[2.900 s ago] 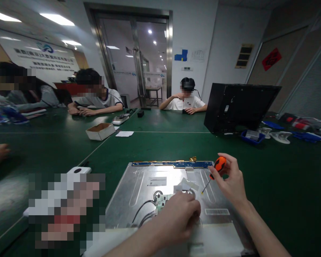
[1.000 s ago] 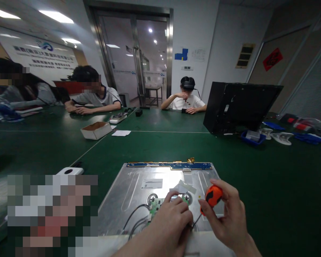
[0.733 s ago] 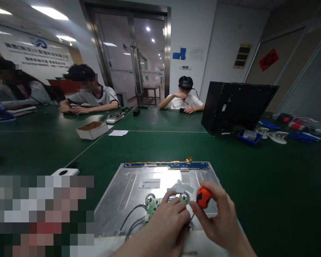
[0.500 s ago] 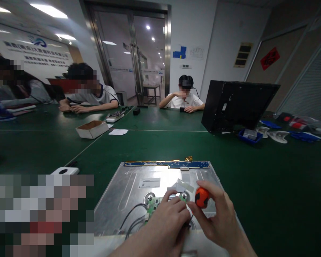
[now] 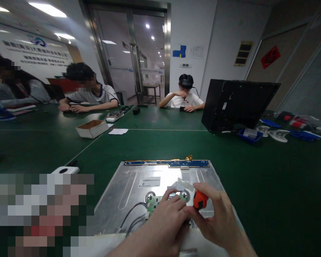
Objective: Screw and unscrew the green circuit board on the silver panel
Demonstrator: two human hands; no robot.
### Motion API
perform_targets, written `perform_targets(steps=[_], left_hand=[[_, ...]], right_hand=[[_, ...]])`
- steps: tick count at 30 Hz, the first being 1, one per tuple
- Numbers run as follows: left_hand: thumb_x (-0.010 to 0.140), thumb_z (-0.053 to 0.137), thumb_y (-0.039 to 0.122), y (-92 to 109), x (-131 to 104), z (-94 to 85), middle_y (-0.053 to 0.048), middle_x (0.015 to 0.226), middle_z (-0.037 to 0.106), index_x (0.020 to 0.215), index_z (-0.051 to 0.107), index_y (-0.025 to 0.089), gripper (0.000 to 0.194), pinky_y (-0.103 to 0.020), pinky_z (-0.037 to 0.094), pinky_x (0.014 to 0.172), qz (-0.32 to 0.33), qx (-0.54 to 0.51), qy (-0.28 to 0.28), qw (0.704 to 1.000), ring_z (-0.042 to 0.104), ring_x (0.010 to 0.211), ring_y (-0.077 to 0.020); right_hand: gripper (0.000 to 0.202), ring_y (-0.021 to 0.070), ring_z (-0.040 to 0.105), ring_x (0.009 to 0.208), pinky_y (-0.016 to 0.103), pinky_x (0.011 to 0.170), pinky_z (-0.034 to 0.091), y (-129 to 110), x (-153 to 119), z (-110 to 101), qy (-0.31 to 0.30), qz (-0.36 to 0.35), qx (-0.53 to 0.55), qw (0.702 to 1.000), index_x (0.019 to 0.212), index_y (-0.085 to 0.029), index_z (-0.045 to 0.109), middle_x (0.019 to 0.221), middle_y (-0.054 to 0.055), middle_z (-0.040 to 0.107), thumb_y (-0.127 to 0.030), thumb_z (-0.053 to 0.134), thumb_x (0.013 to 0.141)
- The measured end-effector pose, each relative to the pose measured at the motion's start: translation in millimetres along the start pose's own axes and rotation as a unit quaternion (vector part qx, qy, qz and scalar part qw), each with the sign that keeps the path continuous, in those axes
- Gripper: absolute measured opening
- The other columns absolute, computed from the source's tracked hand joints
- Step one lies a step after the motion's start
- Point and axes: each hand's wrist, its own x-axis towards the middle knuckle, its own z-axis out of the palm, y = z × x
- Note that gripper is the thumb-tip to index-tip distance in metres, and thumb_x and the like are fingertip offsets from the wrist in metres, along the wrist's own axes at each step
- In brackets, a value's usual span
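Observation:
A silver metal display panel [image 5: 112, 200] lies flat on the table before me, with a blue circuit strip [image 5: 189, 164] along its far edge. On its middle sits a green circuit board [image 5: 153, 203] with dark cables [image 5: 131, 210] at its left. My right hand [image 5: 220, 217] pinches the orange and black handle of a screwdriver [image 5: 200, 200] between thumb and fingers; the tip is hidden behind my left hand. Over the board, my left hand [image 5: 168, 217] has curled fingers beside the screwdriver, and whatever they grip is hidden.
A black monitor housing [image 5: 235, 103] stands at the right back, near a blue tray [image 5: 250, 136]. An open carton [image 5: 92, 129] and white paper [image 5: 118, 131] lie left of centre. Other people sit across the green table [image 5: 160, 142]. A blurred patch covers the lower left.
My right hand and the screwdriver handle have shifted slightly left and down, closer to my left hand. The fingers on the handle have turned a little. My left hand stays nearly still.

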Motion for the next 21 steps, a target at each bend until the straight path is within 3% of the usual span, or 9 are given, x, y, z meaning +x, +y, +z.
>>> perform_targets(steps=[8, 17, 21], left_hand=[[0.077, 0.054, 0.015, 3.3, 0.1, -3.1, -0.006, 0.105, 0.065, 0.100, 0.058, 0.022, 0.025, -0.049, 0.024, 0.107, 0.018, -0.004, -0.004, 1.000, 0.058, 0.100, -0.0257], [0.076, 0.054, 0.016, -0.3, -1.5, 3.2, -0.007, 0.100, 0.065, 0.103, 0.056, 0.022, 0.027, -0.049, 0.027, 0.106, 0.009, 0.018, -0.003, 1.000, 0.059, 0.095, -0.0254], [0.077, 0.053, 0.016, 0.0, -1.2, 3.1, -0.007, 0.103, 0.065, 0.105, 0.056, 0.021, 0.028, -0.049, 0.027, 0.105, 0.013, 0.010, 0.002, 1.000, 0.058, 0.099, -0.0261]], right_hand=[[0.039, 0.0169, 0.065, 0.060, 0.028, 0.053, 0.052, -0.7, -0.8, -2.9, -0.033, 0.021, 0.019, 0.999, 0.128, -0.019, 0.038, 0.083, 0.004, 0.069, -0.021, 0.047, 0.089], [0.038, 0.0166, 0.065, 0.058, 0.027, 0.051, 0.052, -0.7, -1.3, -2.8, -0.018, 0.015, 0.015, 1.000, 0.126, -0.021, 0.039, 0.078, 0.002, 0.068, -0.020, 0.049, 0.089], [0.036, 0.0178, 0.069, 0.066, 0.028, 0.057, 0.055, -0.1, -0.6, -1.8, -0.009, 0.000, -0.002, 1.000, 0.124, -0.022, 0.040, 0.087, 0.004, 0.071, -0.022, 0.050, 0.090]])
